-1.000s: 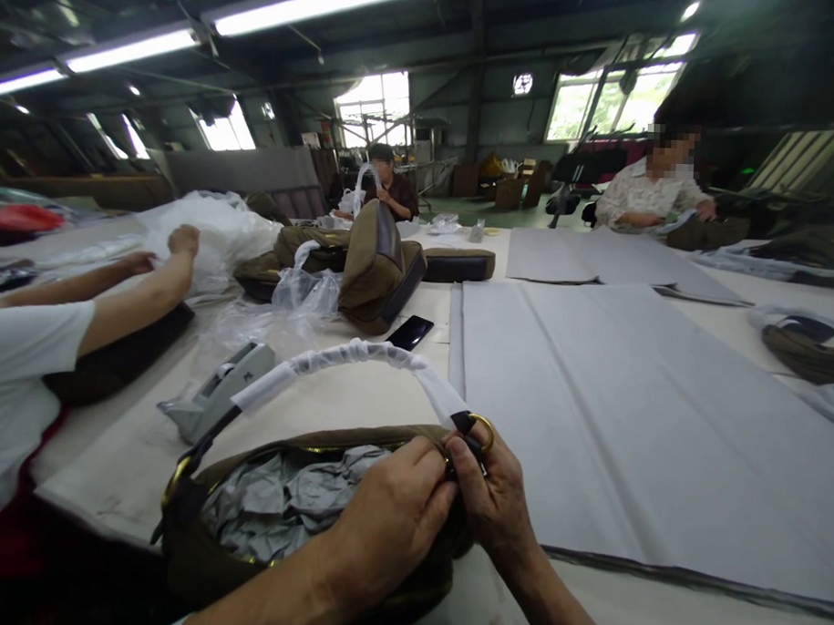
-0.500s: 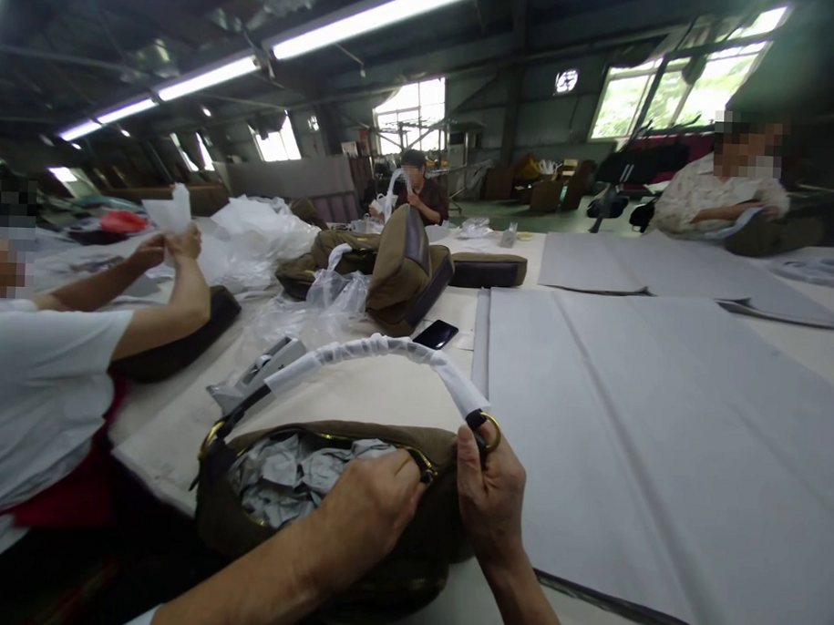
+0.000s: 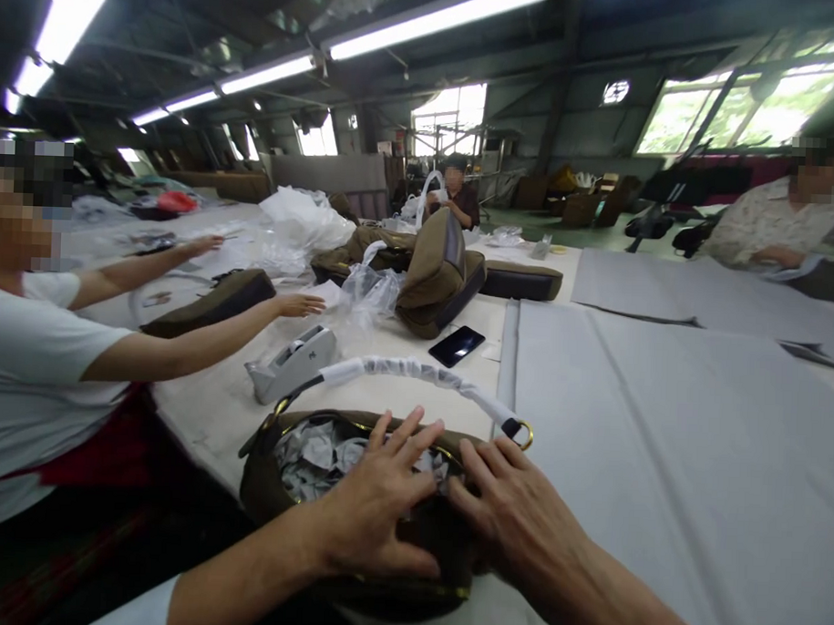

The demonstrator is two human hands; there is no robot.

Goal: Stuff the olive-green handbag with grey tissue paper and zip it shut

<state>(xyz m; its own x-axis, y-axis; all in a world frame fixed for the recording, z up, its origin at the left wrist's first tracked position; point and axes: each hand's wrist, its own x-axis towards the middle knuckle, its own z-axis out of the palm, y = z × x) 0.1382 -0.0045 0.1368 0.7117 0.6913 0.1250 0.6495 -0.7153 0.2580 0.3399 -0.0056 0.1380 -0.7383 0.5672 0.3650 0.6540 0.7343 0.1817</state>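
An olive-brown handbag (image 3: 264, 489) stands before me on the table. Its brass zipper is undone, and crumpled grey paper (image 3: 311, 459) fills the opening. The arched handle (image 3: 415, 371) is wrapped in white film, with brass rings at its ends. My left hand (image 3: 379, 507) lies across the opening and the near side, fingers spread, holding nothing. At the right end of the opening, my right hand (image 3: 512, 512) grips the bag's edge with bent fingers. Its thumb is partly hidden.
A grey tape dispenser (image 3: 298, 361) and a black phone (image 3: 457, 347) lie beyond the bag. Several brown bags (image 3: 432, 281) and clear plastic (image 3: 301, 222) are heaped farther back. Grey sheets (image 3: 659, 430) cover the right side. A co-worker's arms (image 3: 203, 346) reach in from the left.
My left hand has released the right end of the zipper and spread its fingers. My right hand has left the handle ring for the bag's edge. The left co-worker's arms now stretch forward.
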